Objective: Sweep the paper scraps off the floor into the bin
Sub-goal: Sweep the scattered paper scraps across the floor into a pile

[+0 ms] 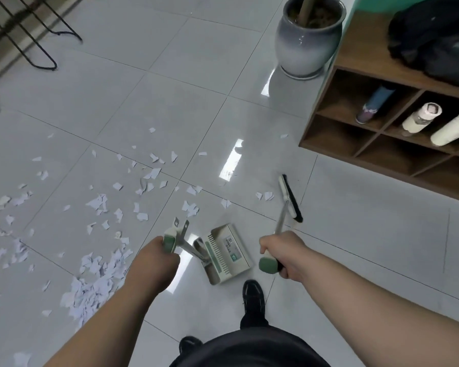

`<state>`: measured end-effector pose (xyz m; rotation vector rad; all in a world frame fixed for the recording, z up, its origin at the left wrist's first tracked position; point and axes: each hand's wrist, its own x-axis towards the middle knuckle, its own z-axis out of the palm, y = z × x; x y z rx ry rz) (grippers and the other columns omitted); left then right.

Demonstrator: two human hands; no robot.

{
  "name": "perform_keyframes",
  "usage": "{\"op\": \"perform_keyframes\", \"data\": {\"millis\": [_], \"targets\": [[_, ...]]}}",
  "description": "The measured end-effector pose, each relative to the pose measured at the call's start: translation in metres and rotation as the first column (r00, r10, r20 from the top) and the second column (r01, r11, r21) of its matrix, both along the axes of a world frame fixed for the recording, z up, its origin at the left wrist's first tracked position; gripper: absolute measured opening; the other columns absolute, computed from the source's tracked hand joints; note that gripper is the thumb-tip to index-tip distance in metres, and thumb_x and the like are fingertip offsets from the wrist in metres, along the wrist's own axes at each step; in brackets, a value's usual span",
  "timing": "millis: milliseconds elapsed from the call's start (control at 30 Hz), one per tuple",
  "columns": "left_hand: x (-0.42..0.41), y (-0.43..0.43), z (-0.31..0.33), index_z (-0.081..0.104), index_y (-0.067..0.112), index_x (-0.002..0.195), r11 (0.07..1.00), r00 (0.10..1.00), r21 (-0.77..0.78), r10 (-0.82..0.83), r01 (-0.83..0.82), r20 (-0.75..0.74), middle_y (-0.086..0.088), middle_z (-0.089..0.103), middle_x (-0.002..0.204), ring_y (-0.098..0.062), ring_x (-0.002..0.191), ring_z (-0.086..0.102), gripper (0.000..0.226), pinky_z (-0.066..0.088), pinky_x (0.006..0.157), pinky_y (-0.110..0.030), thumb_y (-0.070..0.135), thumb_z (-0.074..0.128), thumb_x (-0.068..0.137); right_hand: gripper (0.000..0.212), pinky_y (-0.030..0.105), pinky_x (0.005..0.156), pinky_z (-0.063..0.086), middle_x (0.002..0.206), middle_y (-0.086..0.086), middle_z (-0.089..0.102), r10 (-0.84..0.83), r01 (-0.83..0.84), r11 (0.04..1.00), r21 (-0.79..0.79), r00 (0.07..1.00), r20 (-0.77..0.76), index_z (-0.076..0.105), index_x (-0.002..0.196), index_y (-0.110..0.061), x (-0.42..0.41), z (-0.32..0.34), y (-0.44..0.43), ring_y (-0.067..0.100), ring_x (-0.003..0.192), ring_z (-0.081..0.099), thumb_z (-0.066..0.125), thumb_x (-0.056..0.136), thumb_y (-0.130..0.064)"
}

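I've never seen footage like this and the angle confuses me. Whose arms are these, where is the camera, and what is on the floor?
No machine here: a person wears one wide-angle camera on the head, so you look down along their own arms. The left hand grips the handle of a dustpan on the tiled floor. The right hand grips the handle of a broom, whose head touches the floor ahead, to the right. White paper scraps lie scattered to the left, thickest beside the left arm. A ceramic pot and a wooden shelf stand at upper right.
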<state>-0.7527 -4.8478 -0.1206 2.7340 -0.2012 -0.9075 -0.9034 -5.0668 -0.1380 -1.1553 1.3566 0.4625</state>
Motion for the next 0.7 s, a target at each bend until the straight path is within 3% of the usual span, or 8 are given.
{"op": "perform_keyframes", "data": {"millis": [267, 433, 500, 600, 700], "targets": [[0.009, 0.049, 0.002, 0.056, 0.014, 0.088, 0.977, 0.976, -0.023, 0.213, -0.214, -0.045, -0.007, 0.059, 0.068, -0.024, 0.053, 0.048, 0.017, 0.04, 0.052, -0.029, 0.008, 0.045, 0.077, 0.025, 0.017, 0.045, 0.028, 0.075, 0.008, 0.051, 0.245, -0.265, 0.949, 0.168, 0.961, 0.131, 0.061, 0.105, -0.01, 0.076, 0.025, 0.065, 0.017, 0.052, 0.044, 0.06, 0.08, -0.009], [0.023, 0.086, 0.0, 0.059, 0.016, 0.092, 0.939, 0.939, -0.053, 0.336, -0.34, -0.076, -0.006, 0.056, 0.065, -0.024, 0.052, 0.048, 0.017, 0.038, 0.05, -0.028, 0.01, 0.05, 0.079, 0.022, 0.02, 0.048, 0.029, 0.087, 0.014, 0.06, 0.21, -0.246, 0.942, 0.228, 0.962, 0.173, 0.061, 0.097, -0.017, 0.12, 0.041, 0.084, 0.024, 0.065, 0.055, 0.064, 0.077, -0.01], [0.03, 0.1, -0.003, 0.058, 0.015, 0.092, 0.93, 0.931, -0.061, 0.356, -0.361, -0.081, -0.006, 0.054, 0.065, -0.025, 0.053, 0.047, 0.014, 0.038, 0.05, -0.028, 0.011, 0.051, 0.08, 0.024, 0.018, 0.046, 0.03, 0.086, 0.015, 0.063, 0.245, -0.282, 0.935, 0.213, 0.952, 0.182, 0.064, 0.098, -0.015, 0.129, 0.048, 0.09, 0.023, 0.058, 0.056, 0.065, 0.074, -0.009], [0.043, 0.12, -0.006, 0.058, 0.017, 0.093, 0.929, 0.929, -0.058, 0.362, -0.366, -0.074, -0.005, 0.058, 0.068, -0.026, 0.056, 0.051, 0.012, 0.041, 0.055, -0.029, 0.014, 0.052, 0.082, 0.018, 0.015, 0.042, 0.031, 0.069, 0.014, 0.062, 0.301, -0.334, 0.926, 0.176, 0.935, 0.186, 0.065, 0.094, -0.008, 0.137, 0.061, 0.1, 0.017, 0.036, 0.048, 0.064, 0.076, -0.005], [0.058, 0.137, -0.007, 0.058, 0.02, 0.094, 0.924, 0.925, -0.069, 0.371, -0.377, -0.086, -0.005, 0.06, 0.07, -0.026, 0.058, 0.054, 0.015, 0.043, 0.056, -0.029, 0.014, 0.051, 0.083, 0.007, 0.014, 0.041, 0.029, 0.061, 0.013, 0.058, 0.329, -0.347, 0.933, 0.098, 0.93, 0.165, 0.063, 0.081, -0.009, 0.154, 0.066, 0.106, 0.018, 0.033, 0.045, 0.064, 0.077, -0.003]]}}
